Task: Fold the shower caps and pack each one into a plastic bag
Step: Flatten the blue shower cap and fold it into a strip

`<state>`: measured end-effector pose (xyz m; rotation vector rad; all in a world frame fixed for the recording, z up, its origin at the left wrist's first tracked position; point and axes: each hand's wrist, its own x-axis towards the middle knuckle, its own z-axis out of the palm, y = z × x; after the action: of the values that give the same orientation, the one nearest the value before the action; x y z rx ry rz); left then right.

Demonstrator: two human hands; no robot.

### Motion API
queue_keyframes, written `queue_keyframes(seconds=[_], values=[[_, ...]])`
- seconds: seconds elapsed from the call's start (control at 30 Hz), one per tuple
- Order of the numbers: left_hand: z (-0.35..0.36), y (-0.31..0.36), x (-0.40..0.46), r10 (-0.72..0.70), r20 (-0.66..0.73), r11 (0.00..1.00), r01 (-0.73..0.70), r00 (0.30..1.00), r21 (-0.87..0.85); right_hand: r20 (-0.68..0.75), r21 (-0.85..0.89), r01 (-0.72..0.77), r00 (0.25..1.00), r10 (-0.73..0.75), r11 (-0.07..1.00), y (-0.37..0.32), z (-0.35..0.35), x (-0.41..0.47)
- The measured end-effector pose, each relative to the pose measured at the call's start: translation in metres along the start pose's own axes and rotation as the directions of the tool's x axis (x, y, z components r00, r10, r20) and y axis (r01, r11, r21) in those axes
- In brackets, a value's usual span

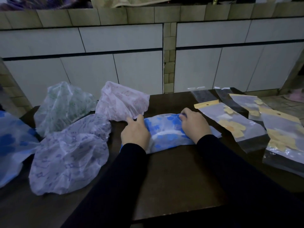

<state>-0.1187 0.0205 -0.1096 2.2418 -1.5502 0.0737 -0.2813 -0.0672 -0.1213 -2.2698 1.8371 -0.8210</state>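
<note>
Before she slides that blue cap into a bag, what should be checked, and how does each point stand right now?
1. Blue shower cap folded flat on the table: ok, roughly.
2. Left hand grips its left end: ok.
3. Right hand pinches its right end: ok.
4. Empty plastic bag lies near, right of the cap: ok.
5. Bag mouth open: cannot tell.
6. Pink cap clear of the fold: not ok, it touches the left hand.
</note>
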Motion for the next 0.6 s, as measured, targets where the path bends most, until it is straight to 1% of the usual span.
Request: queue_keyframes(seconds=[0.07,0.2,0.27,0.37,0.4,0.43,0.47,0.5,0.53,0.57,0.6], values=[[-0.0001,0.0005,0.0009,0.005,-0.034,0.999,-0.004,0.999,0.035,-0.010,-0.001,-0.002,1.000,0.002,1.000,0.0006,0.0012,0.0007],[0.0042,-0.0031,0.0069,0.061,-0.054,0.991,-0.053,0.997,0.127,-0.054,-0.034,0.038,0.998,-0.039,0.999,0.0010,0.0005,0.0021],[0.0030,-0.0040,0.0087,0.089,-0.049,0.988,-0.082,0.995,0.132,-0.076,-0.054,0.062,0.995,-0.066,0.997,0.0025,-0.0011,0.0029],[0.0027,-0.0058,0.0090,0.110,-0.037,0.987,-0.104,0.993,0.124,-0.070,-0.157,0.087,0.993,-0.099,0.984,0.0007,-0.0025,0.0025],[0.0005,-0.0056,0.0081,0.119,-0.061,0.985,-0.110,0.991,0.129,-0.067,-0.182,0.087,0.993,-0.101,0.979,-0.0001,-0.0027,0.0028],[-0.0007,-0.0057,0.0075,0.151,-0.118,0.982,-0.135,0.981,0.135,-0.066,-0.196,0.084,0.993,-0.099,0.977,-0.0011,-0.0028,0.0033],[-0.0020,-0.0043,0.0064,0.205,-0.204,0.974,-0.180,0.957,0.135,-0.066,-0.202,0.078,0.993,-0.093,0.976,-0.0018,-0.0026,0.0037],[-0.0024,-0.0022,0.0057,0.282,-0.287,0.959,-0.260,0.915,0.113,-0.066,-0.202,0.068,0.994,-0.083,0.977,-0.0022,-0.0016,0.0038],[-0.0023,-0.0004,0.0050,0.365,-0.338,0.929,-0.363,0.868,0.071,-0.063,-0.196,0.057,0.996,-0.071,0.979,-0.0023,-0.0005,0.0042],[-0.0025,0.0005,0.0042,0.431,-0.317,0.894,-0.448,0.845,0.023,-0.064,-0.184,0.050,0.996,-0.063,0.982,-0.0022,0.0002,0.0045],[-0.0016,0.0008,0.0035,0.470,-0.238,0.871,-0.490,0.850,-0.028,-0.075,-0.168,0.051,0.995,-0.064,0.984,-0.0018,-0.0001,0.0045]])
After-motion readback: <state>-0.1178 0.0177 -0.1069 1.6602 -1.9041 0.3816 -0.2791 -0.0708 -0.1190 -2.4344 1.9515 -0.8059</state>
